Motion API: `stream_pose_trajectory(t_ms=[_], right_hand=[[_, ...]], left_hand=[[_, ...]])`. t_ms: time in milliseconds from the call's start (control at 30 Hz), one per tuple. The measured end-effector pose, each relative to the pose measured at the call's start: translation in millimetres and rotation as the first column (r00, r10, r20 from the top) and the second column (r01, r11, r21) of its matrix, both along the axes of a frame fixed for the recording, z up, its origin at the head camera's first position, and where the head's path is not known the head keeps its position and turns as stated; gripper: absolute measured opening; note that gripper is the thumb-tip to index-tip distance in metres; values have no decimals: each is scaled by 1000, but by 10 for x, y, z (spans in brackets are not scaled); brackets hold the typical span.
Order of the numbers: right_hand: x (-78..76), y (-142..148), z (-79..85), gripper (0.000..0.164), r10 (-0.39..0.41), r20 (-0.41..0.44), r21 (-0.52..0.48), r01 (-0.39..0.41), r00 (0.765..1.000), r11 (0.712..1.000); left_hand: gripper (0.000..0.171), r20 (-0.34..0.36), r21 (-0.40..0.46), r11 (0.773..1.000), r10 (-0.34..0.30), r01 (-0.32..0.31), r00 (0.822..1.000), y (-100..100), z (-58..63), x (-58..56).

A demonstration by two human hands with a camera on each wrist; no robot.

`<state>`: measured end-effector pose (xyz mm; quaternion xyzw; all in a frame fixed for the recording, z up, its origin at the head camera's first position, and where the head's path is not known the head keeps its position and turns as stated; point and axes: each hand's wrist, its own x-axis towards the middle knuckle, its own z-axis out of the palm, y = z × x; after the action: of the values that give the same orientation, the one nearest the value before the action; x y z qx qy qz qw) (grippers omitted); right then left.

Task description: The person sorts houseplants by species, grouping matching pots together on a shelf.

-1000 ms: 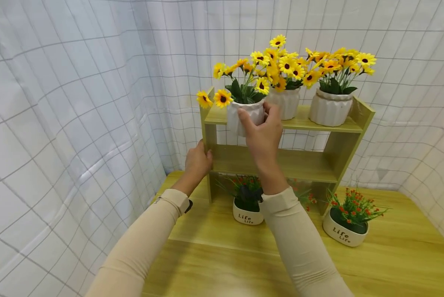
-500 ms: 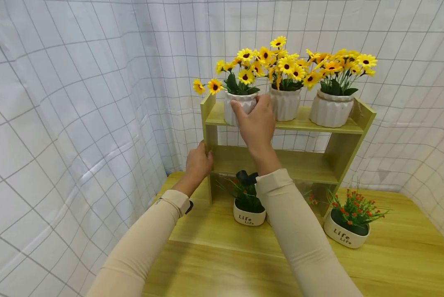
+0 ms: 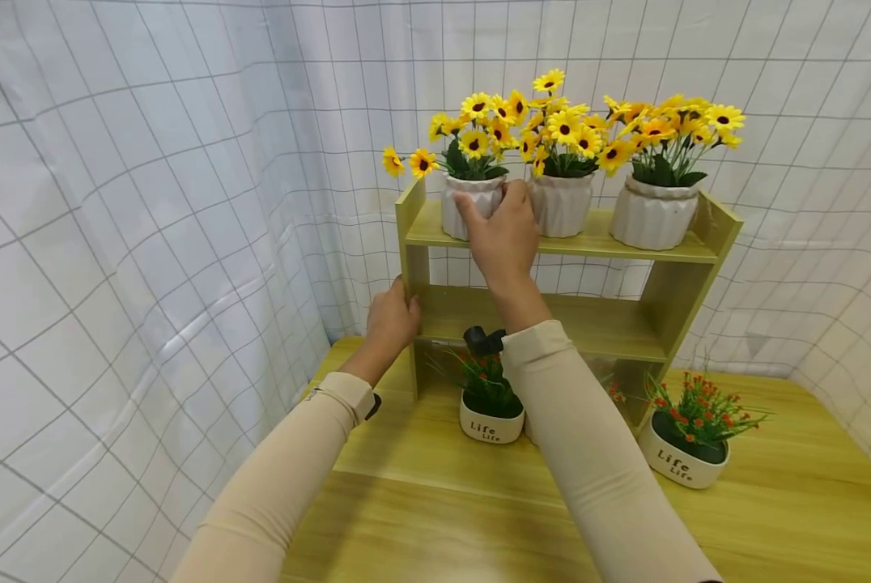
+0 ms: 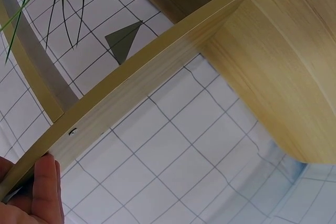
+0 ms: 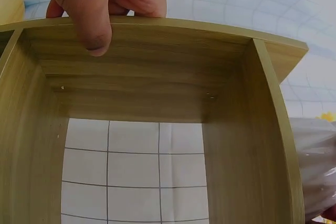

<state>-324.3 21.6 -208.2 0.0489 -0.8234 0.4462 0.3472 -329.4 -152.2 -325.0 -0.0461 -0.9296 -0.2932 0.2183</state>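
My left hand grips the left side panel of a small wooden shelf. In the left wrist view, fingers press the panel's outer face. On the top board's left end, my right hand holds a white fluted pot of yellow daisy-like flowers, thumb in front and fingers at its right side. The pot is upright. Close to its right stands a second such pot, and a third pot is at the right end. In the right wrist view, the held pot shows only partly.
White oval planters marked "Life" with red flowers stand on the wooden table: one planter before the shelf's lower left, another planter at the right. More red flowers are partly behind my right sleeve. A gridded curtain hangs left and behind.
My right hand has moved the flower pot back and slightly left, from in front of the top board onto its left end. The left hand has kept its grip on the side panel.
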Motion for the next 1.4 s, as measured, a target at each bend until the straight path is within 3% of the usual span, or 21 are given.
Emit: stream_pose_trajectory(t_ms=[100,200,367,500,633,767,933,1100,1233,1400], right_hand=[[48,44,-38,67,48,-39,-35,-50,998,998],[145,111,-129,62,96,-141,-72,-107,985,992],[351,286,-424,42,103,-366,-117,-155,925,981],[502,455,-725,30,74,-439,-170,-164,895,972],[654,597,-1017,22,37,-405,-234,-143,913,962],[751,770,-1291,18,-36,-363,-259,-64,931,964],[861,1010,-1570,23,-113,-280,-336,13,953,942],[980,1187,-1732,31,-152,-229,-407,47,961,912],[1070,1270,-1822,32,-214,-205,-413,114,955,904],[1155,1351,-1930,32,-223,-175,-437,127,959,890]], left_hand=[[39,0,4,1000,-6,6,1000,0,-6,2],[36,3,1,1000,-10,10,1000,1,-15,5],[38,13,-7,1000,1,-1,1000,13,-43,6],[38,21,-3,1000,13,-13,1000,11,-59,18],[37,13,-4,1000,21,-20,1000,-15,-76,26],[37,3,-10,1000,26,-26,1000,-22,-78,26],[37,-2,-16,1000,26,-26,1000,-19,-55,25],[37,-16,-19,1000,19,-19,1000,-23,-45,9],[36,-12,-23,1000,9,-9,1000,-18,-50,-1],[37,4,-22,1000,-4,4,1000,-6,-61,-5]])
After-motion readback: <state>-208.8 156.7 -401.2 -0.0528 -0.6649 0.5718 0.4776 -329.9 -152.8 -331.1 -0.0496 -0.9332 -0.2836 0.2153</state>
